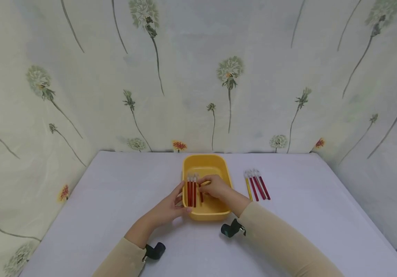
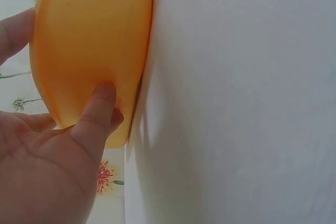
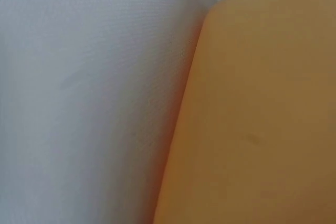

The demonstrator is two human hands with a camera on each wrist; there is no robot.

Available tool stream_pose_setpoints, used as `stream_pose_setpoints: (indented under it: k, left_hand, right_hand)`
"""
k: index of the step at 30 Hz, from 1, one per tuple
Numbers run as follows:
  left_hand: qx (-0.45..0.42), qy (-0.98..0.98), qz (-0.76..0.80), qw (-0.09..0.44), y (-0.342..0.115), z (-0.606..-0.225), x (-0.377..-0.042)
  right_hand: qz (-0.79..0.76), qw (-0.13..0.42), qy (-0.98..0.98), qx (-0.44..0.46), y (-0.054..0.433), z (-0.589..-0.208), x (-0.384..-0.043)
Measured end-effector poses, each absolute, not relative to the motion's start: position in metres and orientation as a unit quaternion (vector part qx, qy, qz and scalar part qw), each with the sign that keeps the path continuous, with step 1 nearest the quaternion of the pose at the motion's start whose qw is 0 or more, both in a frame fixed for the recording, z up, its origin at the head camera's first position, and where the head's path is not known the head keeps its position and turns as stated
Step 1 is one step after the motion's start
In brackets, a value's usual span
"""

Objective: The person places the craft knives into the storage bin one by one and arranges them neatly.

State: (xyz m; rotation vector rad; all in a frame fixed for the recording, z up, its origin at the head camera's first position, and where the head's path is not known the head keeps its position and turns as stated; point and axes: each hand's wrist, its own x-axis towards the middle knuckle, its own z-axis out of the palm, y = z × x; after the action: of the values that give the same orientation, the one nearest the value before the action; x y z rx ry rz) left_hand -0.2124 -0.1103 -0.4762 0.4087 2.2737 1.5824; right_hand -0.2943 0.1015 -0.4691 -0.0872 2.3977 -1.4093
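Observation:
A yellow plastic tray stands on the table. My left hand grips its left side, with the thumb at the near rim; in the left wrist view, fingers press the outer wall. Inside the tray on the left lie several slim red paintbrushes, side by side with pale tips pointing away. My right hand reaches over the right rim and pinches another red paintbrush just right of that row. The right wrist view shows mostly the tray's outer wall; the pinching fingers are hidden there.
To the right of the tray, several red paintbrushes and one yellow paintbrush lie in a row on the white tablecloth. A cloth with dandelion prints hangs behind and beside the table.

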Motion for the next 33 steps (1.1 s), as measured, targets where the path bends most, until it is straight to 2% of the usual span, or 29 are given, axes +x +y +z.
stream_pose_setpoints:
  k: [23,33]
  left_hand:
    - [0.127,0.814,0.540,0.174,-0.1093,-0.4745,-0.2133]
    - [0.128,0.808,0.548,0.172,-0.1092,-0.4740,-0.2131]
  right_hand:
    - [-0.495,0.171,0.852,-0.032,0.1017,-0.4680,-0.2919]
    - [-0.484,0.125,0.864,-0.058,0.1051,-0.4630,-0.2919]
